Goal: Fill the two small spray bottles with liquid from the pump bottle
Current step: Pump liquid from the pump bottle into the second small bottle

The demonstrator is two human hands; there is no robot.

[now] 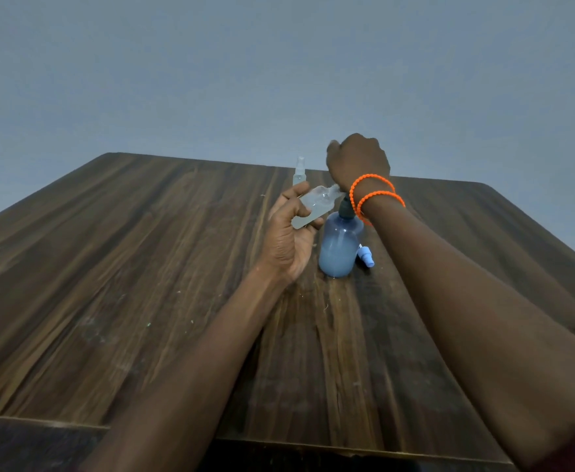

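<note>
Fingers [308, 202] of the left hand [288, 240] are curled round a small clear spray bottle [315, 207], which is held tilted, its open neck brought up under the wrist of the right hand [359, 160], close to the dark pump head [346, 207] of the blue pump bottle [339, 248]. The tilt is judged to serve as a way of presenting the neck to the spout, though the spout itself is hidden behind the wrist. Pale liquid is seen in the lower part of the held bottle, so filling is judged to be under way and not finished. The right hand is seen from the back, raised above the pump; its fingers are not visible, and whether they are closed or pressing on the pump cannot be told. Two orange beaded bracelets [376, 194] are worn on that wrist. The pump bottle stands upright on the table [143, 267], roughly half full of bluish liquid, near the middle of the board. A blue spray cap [366, 256] lies on its side just beside the pump bottle's base, on the right; it is judged to have been taken off the held bottle to open its neck. A second small spray bottle [299, 172] stands upright farther back, its sprayer fitted. Beyond the table a plain grey wall [211, 80] is seen.
</note>
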